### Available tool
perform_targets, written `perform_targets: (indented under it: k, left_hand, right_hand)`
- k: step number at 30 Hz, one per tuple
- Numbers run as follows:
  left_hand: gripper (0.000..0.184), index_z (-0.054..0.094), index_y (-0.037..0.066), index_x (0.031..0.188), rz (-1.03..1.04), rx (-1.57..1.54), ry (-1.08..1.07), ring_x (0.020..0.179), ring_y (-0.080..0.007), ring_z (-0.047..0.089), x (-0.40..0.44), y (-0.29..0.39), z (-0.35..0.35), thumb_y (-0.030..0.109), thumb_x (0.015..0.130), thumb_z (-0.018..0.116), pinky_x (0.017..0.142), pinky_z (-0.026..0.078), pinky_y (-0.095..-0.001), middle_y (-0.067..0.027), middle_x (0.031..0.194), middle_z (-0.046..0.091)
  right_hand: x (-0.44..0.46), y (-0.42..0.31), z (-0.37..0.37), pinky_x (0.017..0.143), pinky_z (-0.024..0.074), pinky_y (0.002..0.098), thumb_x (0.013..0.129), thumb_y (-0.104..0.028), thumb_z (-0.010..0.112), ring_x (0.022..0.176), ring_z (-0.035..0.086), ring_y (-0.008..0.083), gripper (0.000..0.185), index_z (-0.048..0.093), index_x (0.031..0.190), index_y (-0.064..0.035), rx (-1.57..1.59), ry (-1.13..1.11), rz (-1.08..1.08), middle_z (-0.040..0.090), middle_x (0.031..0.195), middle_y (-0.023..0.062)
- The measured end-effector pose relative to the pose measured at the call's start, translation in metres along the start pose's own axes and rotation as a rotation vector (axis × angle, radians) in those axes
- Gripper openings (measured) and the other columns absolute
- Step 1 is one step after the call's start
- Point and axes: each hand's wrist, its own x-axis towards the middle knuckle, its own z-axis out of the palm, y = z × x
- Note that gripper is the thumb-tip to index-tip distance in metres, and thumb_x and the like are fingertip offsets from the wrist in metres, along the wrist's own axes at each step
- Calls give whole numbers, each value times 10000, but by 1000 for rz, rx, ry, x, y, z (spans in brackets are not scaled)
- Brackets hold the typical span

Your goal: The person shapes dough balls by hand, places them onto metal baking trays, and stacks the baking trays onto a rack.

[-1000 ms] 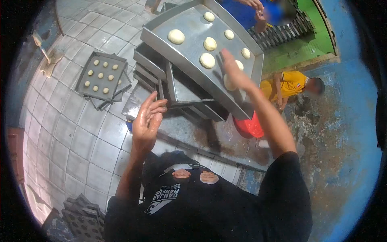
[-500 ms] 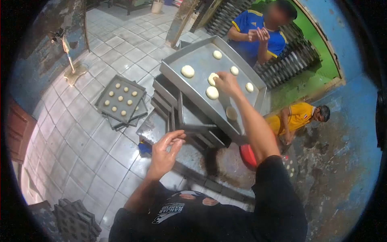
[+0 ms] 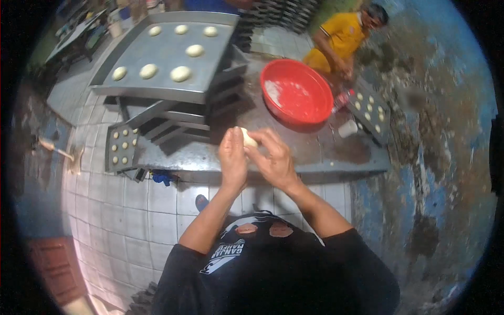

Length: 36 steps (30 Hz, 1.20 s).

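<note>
In front of my chest, over the table's near edge, a pale dough ball [image 3: 249,138] sits between my two hands, mostly hidden by the fingers. My left hand [image 3: 232,160] stands upright with its fingers together, pressed along the ball's left side. From the right, the curled fingers and thumb of my right hand [image 3: 274,161] close on the same ball. Up and to the left, a large metal tray [image 3: 168,44] carries several dough balls, spaced apart. It rests on a stack of other deep trays [image 3: 184,116].
A red basin [image 3: 320,102] with white powder inside stands on the table [image 3: 310,152]. Beyond it works a person in a yellow shirt [image 3: 341,34]. Small trays of dough balls lie at right [image 3: 370,113] and lower left [image 3: 123,147]. A white cup [image 3: 347,128] is near the basin.
My view has turned right, bringing the red basin into full sight. My right hand has come back from a dough ball on the large tray and meets my left hand around a dough ball.
</note>
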Motion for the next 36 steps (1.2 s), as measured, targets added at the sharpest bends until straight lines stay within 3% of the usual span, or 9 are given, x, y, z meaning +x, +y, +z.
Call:
perform_targets:
  k: [4,8,12,13,15,18,22,24,36]
  left_hand:
    - [335,551,95,875,-129,252,-11,706,-52,442,-36,-65,59,342,1094,495,616,382,-257,44,771,482]
    - [385,571,60,875,-267,345,-102,805,-64,506,-37,-92,100,380,1079,507,653,423,-286,-1,859,586]
    - [531,505,-12,1352,-427,20,-21,1021,-184,649,-21,-124,88,431,1058,524,764,529,-301,-115,1163,635]
    - [660,344,33,1524,-540,245,-87,1135,-250,640,-9,-155,52,423,1037,561,867,547,-339,-136,1290,609]
    - [492,463,48,1438,-554,525,-216,1145,-213,598,-12,-174,35,286,1021,567,959,505,-376,-98,1273,613]
    - [364,575,54,1310,-503,596,-361,1072,-170,622,8,-198,30,97,949,601,921,510,-309,-62,1238,634]
    - [501,593,80,1286,-812,183,-201,1087,-136,613,61,-208,35,-102,826,671,899,517,-281,-29,1186,656]
    - [608,563,88,1352,-816,46,-133,1081,-123,617,95,-202,40,-130,798,688,910,522,-280,-23,1170,653]
    - [603,563,66,1340,-722,158,-28,1130,-143,629,225,-194,17,-88,790,757,1008,488,-287,-42,1198,673]
  right_hand:
    - [-77,69,-64,845,527,251,939,-83,733,962,625,77,251,670,1140,53,453,-65,663,676,1076,61]
    - [-96,84,-93,946,492,289,956,-70,694,1019,646,125,327,619,1256,38,887,255,616,706,1102,67]
    - [-84,117,-112,874,539,307,954,-60,694,974,678,163,435,556,1353,47,946,72,605,717,1097,133]
    - [-79,134,-108,860,539,311,956,-99,693,978,687,182,421,574,1336,36,620,111,665,720,1085,153]
    - [-81,172,-93,812,540,378,919,-172,699,917,694,291,385,636,1257,2,215,63,679,707,1010,196]
    - [-74,206,-70,841,545,382,888,-102,687,933,679,313,234,712,1106,-19,-125,-212,4,706,993,161]
    - [10,266,-95,816,533,323,909,-170,718,918,678,180,241,711,1105,-32,158,-118,476,712,947,107]
    - [54,332,-106,783,557,374,898,-173,702,880,722,259,237,719,1083,-25,160,-70,651,736,925,171]
    - [108,558,-24,773,580,380,848,-182,711,881,746,275,293,723,1082,-7,-176,-325,567,756,994,184]
